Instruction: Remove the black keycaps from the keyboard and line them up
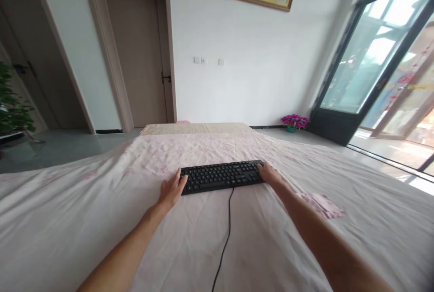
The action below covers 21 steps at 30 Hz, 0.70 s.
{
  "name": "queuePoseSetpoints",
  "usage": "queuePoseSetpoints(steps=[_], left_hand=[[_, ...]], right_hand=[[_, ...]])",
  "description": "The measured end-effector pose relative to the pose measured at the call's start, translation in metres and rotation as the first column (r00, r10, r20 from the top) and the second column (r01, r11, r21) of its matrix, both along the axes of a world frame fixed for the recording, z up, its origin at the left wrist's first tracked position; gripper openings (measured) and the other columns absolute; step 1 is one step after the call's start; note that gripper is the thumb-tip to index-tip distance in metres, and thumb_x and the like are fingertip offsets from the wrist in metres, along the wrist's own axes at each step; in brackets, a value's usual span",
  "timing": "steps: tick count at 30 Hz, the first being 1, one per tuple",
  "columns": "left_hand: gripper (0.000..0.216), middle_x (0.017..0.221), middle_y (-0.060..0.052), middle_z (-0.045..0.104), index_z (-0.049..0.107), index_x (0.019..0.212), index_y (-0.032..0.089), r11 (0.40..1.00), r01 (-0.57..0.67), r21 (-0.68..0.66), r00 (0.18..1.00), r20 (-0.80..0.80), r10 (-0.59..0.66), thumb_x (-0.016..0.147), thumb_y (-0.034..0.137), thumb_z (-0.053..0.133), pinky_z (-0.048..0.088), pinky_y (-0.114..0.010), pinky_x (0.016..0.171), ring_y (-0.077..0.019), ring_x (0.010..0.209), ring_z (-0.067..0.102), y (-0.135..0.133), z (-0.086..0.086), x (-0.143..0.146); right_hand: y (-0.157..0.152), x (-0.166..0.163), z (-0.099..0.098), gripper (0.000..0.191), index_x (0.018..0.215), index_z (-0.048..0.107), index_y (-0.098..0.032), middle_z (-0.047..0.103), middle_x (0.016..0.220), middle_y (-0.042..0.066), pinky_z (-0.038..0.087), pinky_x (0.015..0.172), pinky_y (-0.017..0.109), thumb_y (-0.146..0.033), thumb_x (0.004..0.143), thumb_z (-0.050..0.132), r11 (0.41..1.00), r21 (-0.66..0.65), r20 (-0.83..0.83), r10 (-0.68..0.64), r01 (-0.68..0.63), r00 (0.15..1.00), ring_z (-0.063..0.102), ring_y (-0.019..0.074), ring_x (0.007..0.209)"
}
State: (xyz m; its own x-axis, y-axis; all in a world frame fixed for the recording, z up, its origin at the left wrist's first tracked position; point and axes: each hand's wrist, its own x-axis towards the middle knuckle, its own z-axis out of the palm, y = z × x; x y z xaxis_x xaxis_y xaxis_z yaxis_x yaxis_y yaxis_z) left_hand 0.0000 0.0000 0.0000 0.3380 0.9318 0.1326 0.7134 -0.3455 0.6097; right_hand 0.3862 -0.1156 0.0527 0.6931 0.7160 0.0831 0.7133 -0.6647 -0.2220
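Observation:
A black computer keyboard (217,177) lies on a pale pink flowered cloth (190,242). My left hand (172,188) grips its left end, thumb on top and fingers along the outer edge. At the opposite end, my right hand (269,173) holds the right edge the same way, thumb over the keys. The undersides of the fingers are hidden on both sides. From the keyboard's near edge a black cable (228,228) runs toward me and leaves the bottom of the view.
A folded pink cloth (323,205) lies by my right forearm. Beyond the covered surface are a pot of magenta flowers (294,121), a closed brown door (135,52), and a dark-framed glass door (352,70). A green plant (13,102) stands far left.

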Motion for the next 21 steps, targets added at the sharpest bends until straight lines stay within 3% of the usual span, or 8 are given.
queuePoseSetpoints(steps=[7, 13, 21], left_hand=[[0.070, 0.147, -0.015, 0.033, 0.028, 0.142, 0.009, 0.999, 0.002, -0.049, 0.992, 0.122, 0.004, 0.090, 0.055, 0.022, 0.023, -0.038, 0.112, -0.0243, 0.136, 0.030, -0.010, 0.016, -0.017], [0.072, 0.147, -0.013, 0.034, 0.031, 0.142, 0.012, 0.990, -0.101, -0.094, 0.981, 0.158, 0.115, 0.087, 0.059, 0.027, 0.024, -0.040, 0.112, -0.0260, 0.136, 0.030, -0.031, 0.019, -0.072], [0.073, 0.147, -0.011, 0.035, 0.031, 0.142, 0.016, 0.971, -0.215, -0.107, 0.963, 0.141, 0.229, 0.084, 0.061, 0.030, 0.026, -0.040, 0.111, -0.0252, 0.135, 0.032, -0.084, 0.017, -0.143]], right_hand=[[-0.008, -0.027, -0.003, 0.056, 0.130, 0.045, -0.012, 0.058, 0.117, 0.021, 0.033, 0.092, 0.041, -0.050, 0.092, 0.030, 0.995, -0.045, 0.006, 0.091, -0.091, 0.996, 0.053, 0.0309, 0.111], [-0.039, -0.078, 0.001, 0.053, 0.133, 0.041, -0.019, 0.059, 0.119, 0.014, 0.034, 0.089, 0.036, -0.051, 0.090, 0.035, 0.969, -0.052, 0.004, 0.242, -0.241, 0.970, 0.054, 0.0280, 0.109], [-0.089, -0.139, 0.011, 0.055, 0.138, 0.033, -0.022, 0.062, 0.115, 0.013, 0.036, 0.081, 0.034, -0.050, 0.090, 0.037, 0.922, -0.063, 0.023, 0.383, -0.381, 0.923, 0.054, 0.0292, 0.106]])
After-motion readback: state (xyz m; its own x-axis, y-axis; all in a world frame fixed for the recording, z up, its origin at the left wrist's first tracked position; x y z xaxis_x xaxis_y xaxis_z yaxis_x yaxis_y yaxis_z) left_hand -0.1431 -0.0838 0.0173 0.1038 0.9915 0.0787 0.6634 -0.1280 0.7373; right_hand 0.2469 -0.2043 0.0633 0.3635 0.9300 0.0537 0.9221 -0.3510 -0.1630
